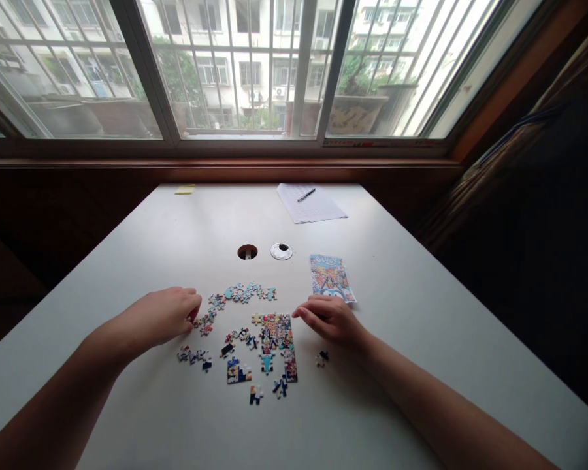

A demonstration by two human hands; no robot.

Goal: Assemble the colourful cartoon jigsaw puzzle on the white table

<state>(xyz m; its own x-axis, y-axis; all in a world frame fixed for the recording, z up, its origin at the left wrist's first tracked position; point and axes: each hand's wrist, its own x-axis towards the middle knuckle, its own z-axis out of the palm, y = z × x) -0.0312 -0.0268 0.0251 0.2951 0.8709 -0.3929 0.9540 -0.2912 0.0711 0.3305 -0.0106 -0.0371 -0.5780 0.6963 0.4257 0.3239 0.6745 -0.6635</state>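
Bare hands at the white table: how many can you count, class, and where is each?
2. The bare left hand is beside loose multicoloured jigsaw pieces; the bare right hand is beside the partly joined multicoloured jigsaw.

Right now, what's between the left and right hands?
In the head view, from left hand to right hand: loose puzzle pieces, bare tabletop, then the partly joined puzzle.
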